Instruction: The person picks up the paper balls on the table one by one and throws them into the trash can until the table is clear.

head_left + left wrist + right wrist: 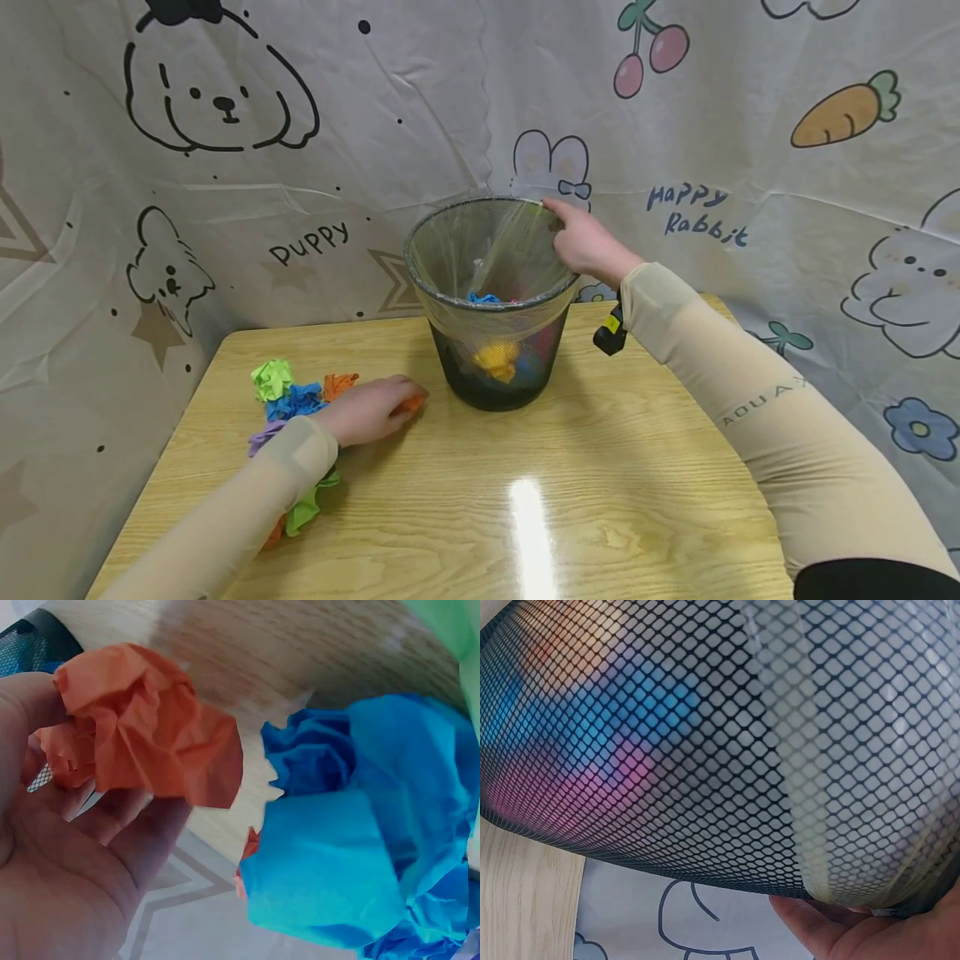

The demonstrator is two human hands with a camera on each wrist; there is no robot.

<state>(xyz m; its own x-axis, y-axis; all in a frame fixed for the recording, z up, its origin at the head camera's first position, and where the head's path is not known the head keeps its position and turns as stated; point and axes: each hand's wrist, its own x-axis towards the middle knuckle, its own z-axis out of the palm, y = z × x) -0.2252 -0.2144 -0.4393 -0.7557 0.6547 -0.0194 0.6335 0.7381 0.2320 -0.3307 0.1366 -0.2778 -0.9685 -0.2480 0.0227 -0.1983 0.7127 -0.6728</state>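
My left hand [375, 408] holds a crumpled orange paper ball [146, 724] between thumb and fingers, low over the table just left of the wastebasket. The black mesh wastebasket [450, 354] stands upright at the back of the table, lined with a clear plastic bag [450, 250]. My right hand [592, 242] grips its rim at the back right; the right wrist view shows those fingers [810, 922] against the bag's folded edge. Through the mesh show a yellow-orange paper ball [497, 360] and blue and pink ones. Beside my left hand lies a crumpled blue paper ball [337, 847].
More crumpled paper lies at the table's left: a light green ball [272, 380], an orange one [340, 385], a purple one [264, 437] and a green one [303, 510], partly hidden by my left forearm. A printed curtain [337, 183] hangs behind the wooden table [600, 467].
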